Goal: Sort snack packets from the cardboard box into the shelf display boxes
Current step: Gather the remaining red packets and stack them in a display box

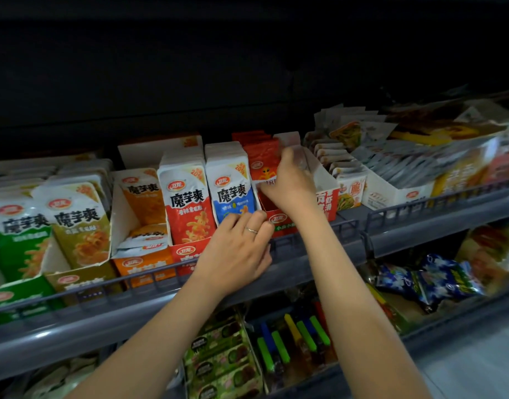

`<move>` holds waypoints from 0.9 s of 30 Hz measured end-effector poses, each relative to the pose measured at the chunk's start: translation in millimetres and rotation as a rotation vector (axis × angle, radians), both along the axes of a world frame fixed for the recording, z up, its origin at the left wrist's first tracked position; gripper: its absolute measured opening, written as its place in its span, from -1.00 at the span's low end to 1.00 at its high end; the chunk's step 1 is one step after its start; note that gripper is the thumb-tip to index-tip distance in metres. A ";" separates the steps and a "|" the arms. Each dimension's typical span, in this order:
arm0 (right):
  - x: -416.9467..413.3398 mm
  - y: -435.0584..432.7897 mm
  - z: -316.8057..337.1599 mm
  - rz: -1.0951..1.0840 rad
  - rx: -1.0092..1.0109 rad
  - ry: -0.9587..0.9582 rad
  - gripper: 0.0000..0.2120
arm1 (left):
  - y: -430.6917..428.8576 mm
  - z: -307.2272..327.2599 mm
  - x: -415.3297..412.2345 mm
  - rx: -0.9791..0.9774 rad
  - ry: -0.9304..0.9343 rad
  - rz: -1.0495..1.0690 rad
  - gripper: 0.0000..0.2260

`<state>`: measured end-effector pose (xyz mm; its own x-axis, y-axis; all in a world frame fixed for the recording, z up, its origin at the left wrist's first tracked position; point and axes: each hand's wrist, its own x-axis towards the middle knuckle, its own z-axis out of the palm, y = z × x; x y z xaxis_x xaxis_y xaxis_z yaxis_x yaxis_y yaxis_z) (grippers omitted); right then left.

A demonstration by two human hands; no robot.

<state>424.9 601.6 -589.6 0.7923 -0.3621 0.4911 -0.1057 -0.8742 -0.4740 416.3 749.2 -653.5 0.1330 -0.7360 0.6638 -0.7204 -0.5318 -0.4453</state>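
The left hand (236, 249) is stretched up to the shelf (420, 234), its fingers hooked over the front wall of a display box (190, 250) just below the blue packet (233, 194). The right hand (290, 182) is reached into the neighbouring red box (279, 223), where a red packet (262, 162) is pinched between the thumb and blurred fingers. "魔芋爽" and "20%" are printed on the packets, and "卫龙" on the box fronts.
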 end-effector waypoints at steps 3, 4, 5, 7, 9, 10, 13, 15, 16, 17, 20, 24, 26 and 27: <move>6.5 -2.0 -2.4 -0.064 -0.064 -0.007 -0.38 | -0.1 -0.5 1.0 -0.004 -0.012 -0.015 -0.80; 8.1 -2.9 -3.3 -0.082 -0.079 -0.004 -0.37 | -0.4 -1.0 1.3 -0.003 -0.015 -0.014 -0.80; 9.7 -3.6 -4.6 -0.105 -0.093 -0.008 -0.35 | -0.5 -1.4 1.5 -0.004 -0.015 -0.014 -0.80; 11.2 -3.8 -6.5 -0.155 -0.103 -0.049 -0.33 | -0.8 -1.7 1.3 -0.004 -0.012 -0.014 -0.81; 11.1 -3.3 -7.4 -0.153 -0.096 -0.096 -0.38 | -0.9 -1.3 1.1 -0.002 -0.008 -0.016 -0.81; 10.7 -3.4 -8.1 -0.129 -0.107 -0.107 -0.43 | -0.8 -0.9 0.8 -0.002 -0.005 -0.016 -0.82; 5.3 -6.3 -8.2 -0.073 -0.132 -0.137 -0.58 | -0.6 -0.3 0.2 0.000 -0.003 -0.015 -0.82; -0.6 -9.4 -6.9 -0.060 -0.152 -0.193 -0.62 | 0.1 -0.6 0.3 0.006 -0.007 -0.010 -0.82; -3.4 -10.3 -5.3 -0.039 -0.168 -0.223 -0.65 | 0.5 -1.0 0.3 0.010 -0.010 -0.004 -0.81; -6.3 -10.8 -3.0 -0.006 -0.184 -0.239 -0.69 | 0.7 -1.1 0.3 0.014 -0.015 0.002 -0.81; -10.8 -10.9 2.7 0.082 -0.234 -0.164 -0.80 | 0.2 -0.6 -0.1 0.021 -0.025 0.013 -0.81; -10.5 -15.4 -3.0 0.014 -0.290 0.030 -0.82 | 0.2 -1.1 0.6 0.034 -0.029 0.025 -0.80; -8.8 -17.1 -8.2 -0.067 -0.326 0.073 -0.83 | 0.0 -1.4 0.6 0.033 -0.033 0.028 -0.81; -7.9 -17.3 -9.8 -0.104 -0.339 0.069 -0.82 | -0.1 -1.3 0.5 0.030 -0.034 0.025 -0.81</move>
<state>417.0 584.2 -599.3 0.7951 -0.2684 0.5439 -0.2240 -0.9633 -0.1478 416.7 749.1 -654.8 0.1293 -0.7522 0.6461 -0.6915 -0.5354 -0.4849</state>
